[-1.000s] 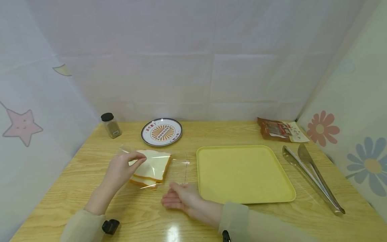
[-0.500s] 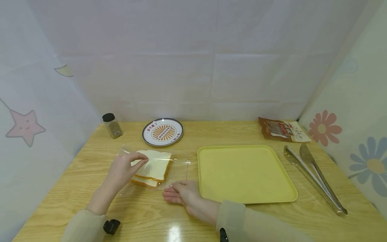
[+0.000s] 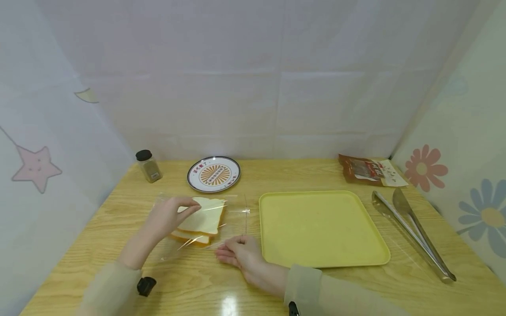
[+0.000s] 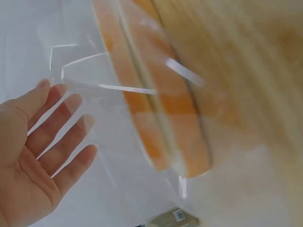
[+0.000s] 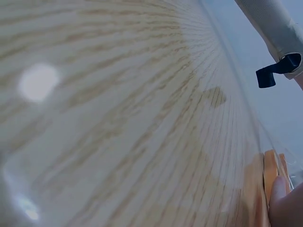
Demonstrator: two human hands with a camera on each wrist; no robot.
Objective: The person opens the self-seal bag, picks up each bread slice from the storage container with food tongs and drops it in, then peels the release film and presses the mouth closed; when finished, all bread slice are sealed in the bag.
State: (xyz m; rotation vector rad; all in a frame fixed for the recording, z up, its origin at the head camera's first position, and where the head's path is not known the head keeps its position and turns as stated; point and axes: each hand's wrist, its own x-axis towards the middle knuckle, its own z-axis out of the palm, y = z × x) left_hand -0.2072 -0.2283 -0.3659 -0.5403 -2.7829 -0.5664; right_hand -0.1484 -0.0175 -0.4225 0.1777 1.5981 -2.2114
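Head view: your left hand (image 3: 168, 213) and right hand (image 3: 243, 254) hold clear plastic film (image 3: 236, 219).
Your fingers (image 3: 186, 201) pinch it; stacked bread slices (image 3: 209, 218) show through it on the desk (image 3: 189, 281), left of the yellow tray (image 3: 322, 228).

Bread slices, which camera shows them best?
The head view: both bread slices show their pale faces there, though the left hand partly covers them. The left wrist view shows mainly orange crust edges; the right wrist view, a sliver at lower right.
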